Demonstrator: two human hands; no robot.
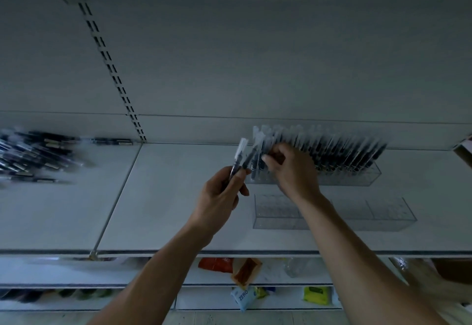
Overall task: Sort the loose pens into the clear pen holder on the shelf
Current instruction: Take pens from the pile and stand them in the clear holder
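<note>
A clear pen holder (357,178) stands at the back of the white shelf (166,209), packed with several dark pens (339,151) in clear sleeves that lean to the right. My left hand (219,197) grips two pens (238,156), their clear ends pointing up, just left of the holder. My right hand (291,169) pinches a pen at the holder's left end; its fingertips hide how that pen sits. A pile of loose pens (33,153) lies at the far left of the shelf, blurred.
A second clear holder (390,216) without pens stands in front of the filled one, partly behind my right forearm. A slotted upright (112,69) runs up the back wall. Lower shelves hold snack packets (245,273). A cardboard box corner (463,148) shows at the right edge.
</note>
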